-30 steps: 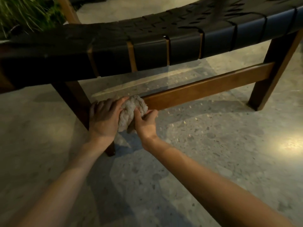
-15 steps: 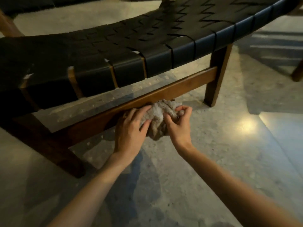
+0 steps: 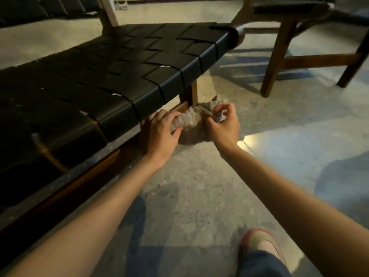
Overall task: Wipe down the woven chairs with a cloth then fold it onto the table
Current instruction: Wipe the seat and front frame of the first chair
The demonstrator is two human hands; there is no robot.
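A bunched grey-beige cloth [image 3: 194,121] is held between both hands beside the front right leg [image 3: 192,92] of a low chair with a black woven seat [image 3: 111,68]. My left hand [image 3: 159,132] grips the cloth's left end, close to the wooden front rail [image 3: 180,106]. My right hand [image 3: 223,124] pinches the cloth's right end with fingers and thumb. The cloth hangs just above the floor, partly hidden by my fingers.
A second wooden chair [image 3: 283,47] stands at the back right on the speckled stone floor [image 3: 279,120]. My foot in a red-and-tan shoe [image 3: 259,242] is at the bottom right. More dark woven seating [image 3: 30,9] runs along the back left.
Both hands slid the cloth rightward along the chair's front rail, from the left leg to the right leg. The view rose and now shows the top of the woven seat.
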